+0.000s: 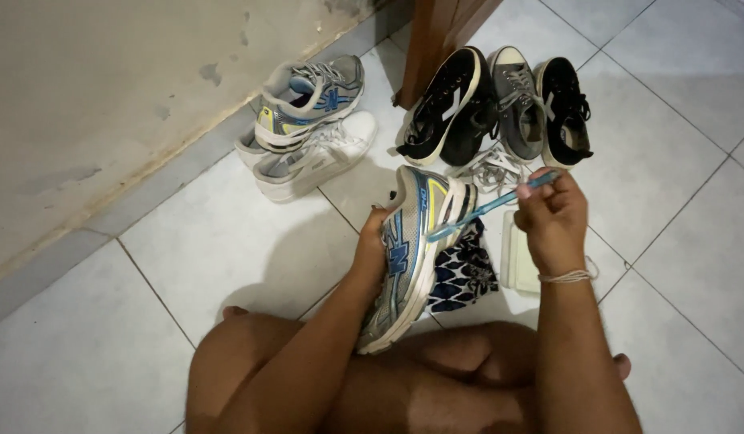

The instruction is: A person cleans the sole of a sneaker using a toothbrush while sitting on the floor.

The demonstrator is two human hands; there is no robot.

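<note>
My left hand grips a grey running shoe with blue and yellow trim, held on its side above my lap. In my right hand is a blue toothbrush, its head touching the shoe's side near the heel. A thin band circles my right wrist. Under the shoe lies a dark blue and white patterned cloth.
A matching grey running shoe rests on a white sneaker by the wall. Black and grey sneakers stand beside a wooden post. Loose white laces and a pale rectangular block lie on the white tiles.
</note>
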